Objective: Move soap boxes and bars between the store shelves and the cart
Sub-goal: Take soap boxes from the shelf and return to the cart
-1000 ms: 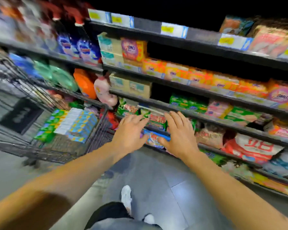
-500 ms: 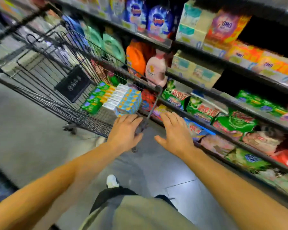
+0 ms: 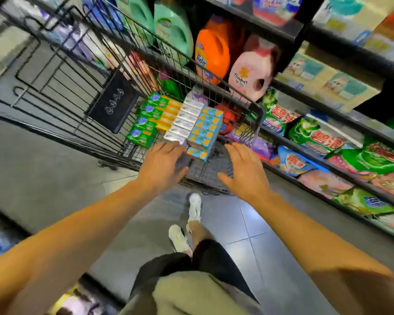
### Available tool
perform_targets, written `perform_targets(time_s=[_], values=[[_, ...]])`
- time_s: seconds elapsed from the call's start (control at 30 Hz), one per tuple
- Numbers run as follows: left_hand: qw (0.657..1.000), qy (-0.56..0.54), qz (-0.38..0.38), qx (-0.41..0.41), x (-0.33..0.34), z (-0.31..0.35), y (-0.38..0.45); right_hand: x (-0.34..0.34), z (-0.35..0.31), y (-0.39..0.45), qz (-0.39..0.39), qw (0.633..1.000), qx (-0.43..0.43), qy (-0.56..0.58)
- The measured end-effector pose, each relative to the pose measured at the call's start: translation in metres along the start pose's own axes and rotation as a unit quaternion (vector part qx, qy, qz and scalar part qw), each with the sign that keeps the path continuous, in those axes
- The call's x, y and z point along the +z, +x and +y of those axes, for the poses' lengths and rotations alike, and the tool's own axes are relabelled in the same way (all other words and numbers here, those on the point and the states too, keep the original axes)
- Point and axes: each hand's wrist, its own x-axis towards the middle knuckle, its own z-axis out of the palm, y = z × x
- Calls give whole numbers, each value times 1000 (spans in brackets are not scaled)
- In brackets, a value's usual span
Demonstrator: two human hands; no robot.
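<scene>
Three rows of soap boxes are lying in the cart's near corner, the left hand and right hand reaching over them, fingers spread, grasping nothing.

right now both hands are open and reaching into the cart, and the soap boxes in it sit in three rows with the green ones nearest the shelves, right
Not quite: the green boxes are the row farthest from the shelves. The blue and yellow boxes lie nearest them, with the white boxes between. The head view shows this. The rest holds: the left hand and right hand are open, reaching at the cart.
</scene>
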Motion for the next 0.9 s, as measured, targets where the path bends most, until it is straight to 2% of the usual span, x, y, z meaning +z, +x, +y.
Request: perform_targets(time_s=[0.3,0.57,0.77,0.9], values=[[1000,-2,-18,-3,40,-39,88,52,23,104,-62,998,13,9],[994,-27,-107,-6,101,-78,147,90,44,152,-107,992,48,39],[989,-30,-144,29,155,-92,180,125,54,174,-109,988,85,66],[991,-18,-123,58,183,-96,193,143,58,181,-90,985,110,100]])
